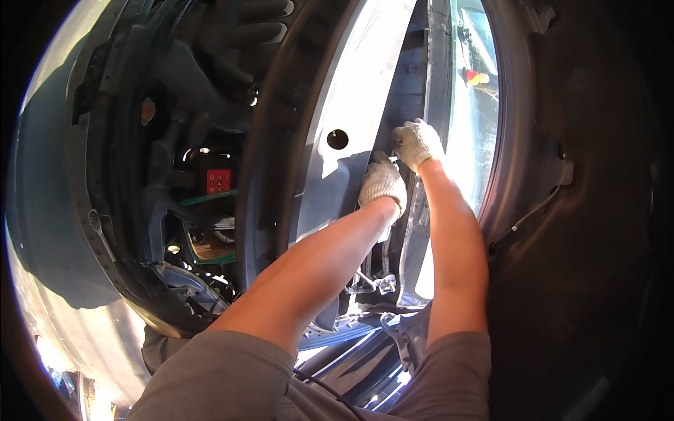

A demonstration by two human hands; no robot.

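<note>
Open engine bay of a vehicle, seen from above and read from left to right. At the far left, the outer bodywork (53,189) curved along the rim of the view, partly in shadow. A metal wrench (103,235) lay lengthwise on the dark front edge of the bay. Farther in, an orange-red round part (147,111) showed among dim components, and below it, to the right, a red label (218,181) sat near a green-edged part (210,261). A long, pale metal panel (358,63), pierced by a round hole, ran down the middle, its upper portion brightly sunlit. Beside the panel's right edge, the gloved left hand (382,181) had its fingers bent; whether they gripped anything could not be told. A small pale piece (394,158) lay between the two hands, close to their fingertips, over the dark recess (406,88) right of the panel. The gloved right hand (419,144) curled inward above and to the right of that piece; its grip, too, could not be determined. Beyond stood the windshield (474,133), with a dark, raised hood (583,231) filling the far right.
</note>
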